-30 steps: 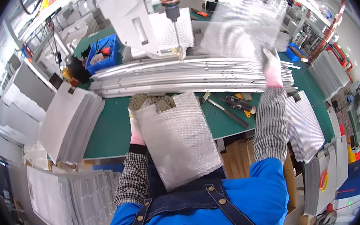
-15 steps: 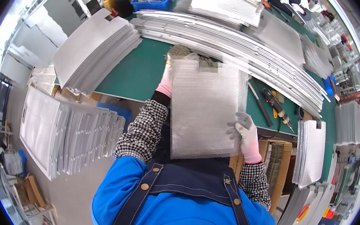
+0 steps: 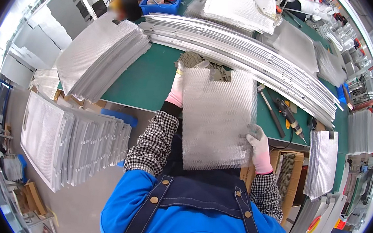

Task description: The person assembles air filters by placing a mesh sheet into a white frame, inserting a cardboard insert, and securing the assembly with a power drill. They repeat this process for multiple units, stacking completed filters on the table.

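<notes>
In front of me I hold a silvery mesh sheet [image 3: 217,119], roughly upright, with a rectangular notch in its top edge. A faint second layer shows along its right side; I cannot tell how many sheets there are. My left hand [image 3: 178,85], in a pale glove with a pink cuff, is closed on the upper left edge. My right hand [image 3: 259,150], gloved alike with grey fingertips, pinches the lower right edge. Just behind the sheet's top lies a heap of small grey-green pieces [image 3: 192,59] on the green bench [image 3: 131,83].
A stack of mesh sheets [image 3: 90,55] stands on the bench at left, framed panels [image 3: 43,135] below it. Long metal strips [image 3: 241,50] cross the bench behind. A hammer [image 3: 273,113] and power drill [image 3: 291,114] lie at right, near another mesh stack [image 3: 322,164].
The sheet and both hands have shifted slightly right and down in the view, and the bench a little too. The doubled right edge has narrowed. Both hands keep their hold.
</notes>
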A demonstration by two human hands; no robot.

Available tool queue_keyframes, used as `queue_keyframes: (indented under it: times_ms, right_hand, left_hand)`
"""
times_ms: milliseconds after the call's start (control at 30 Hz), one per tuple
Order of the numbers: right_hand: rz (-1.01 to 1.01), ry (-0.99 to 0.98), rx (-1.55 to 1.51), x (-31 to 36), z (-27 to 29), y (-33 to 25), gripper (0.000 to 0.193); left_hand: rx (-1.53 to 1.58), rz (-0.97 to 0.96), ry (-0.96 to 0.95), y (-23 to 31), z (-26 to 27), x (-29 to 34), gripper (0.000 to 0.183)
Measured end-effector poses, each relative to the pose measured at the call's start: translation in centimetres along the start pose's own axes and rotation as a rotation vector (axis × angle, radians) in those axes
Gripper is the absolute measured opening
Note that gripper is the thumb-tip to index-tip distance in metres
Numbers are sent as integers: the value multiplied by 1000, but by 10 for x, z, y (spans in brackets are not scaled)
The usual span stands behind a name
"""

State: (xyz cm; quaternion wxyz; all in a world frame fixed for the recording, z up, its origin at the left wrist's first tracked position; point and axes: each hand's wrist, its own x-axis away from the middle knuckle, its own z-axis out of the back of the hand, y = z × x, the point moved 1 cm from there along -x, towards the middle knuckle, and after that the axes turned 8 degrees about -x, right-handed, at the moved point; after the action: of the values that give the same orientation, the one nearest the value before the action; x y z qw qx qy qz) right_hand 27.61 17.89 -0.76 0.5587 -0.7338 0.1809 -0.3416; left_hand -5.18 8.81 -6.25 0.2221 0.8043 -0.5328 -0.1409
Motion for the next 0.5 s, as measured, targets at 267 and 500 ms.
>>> queue_keyframes:
  times_ms: [267,500]
  right_hand:
    - [-67,50,-69,7,4,14,46]
    - [369,627,1089,32,170,-53,45]
  left_hand:
    - [-212,-53,126,-10,64,1,80]
    - [-499,-177,6,20,66,-4,79]
